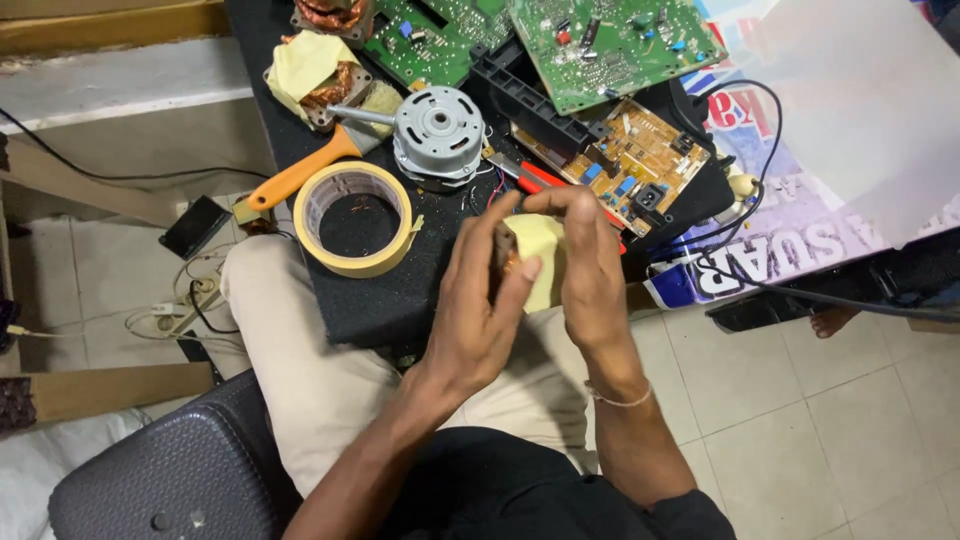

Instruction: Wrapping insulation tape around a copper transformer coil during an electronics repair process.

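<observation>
Both hands, left hand point(480, 310) and right hand point(590, 270), pinch the yellow-taped coil point(535, 262) with closed fingers; a loose grip could unravel its tape.

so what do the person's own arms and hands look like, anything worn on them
Both forearms are bare, with no sleeves reaching the wrists and no gloves on the hands. The right hand has a thin, pale bracelet loose around its wrist. The left hand shows no ring, watch or band. Dark fabric of a short-sleeved top shows near the right elbow at the bottom edge.
</observation>
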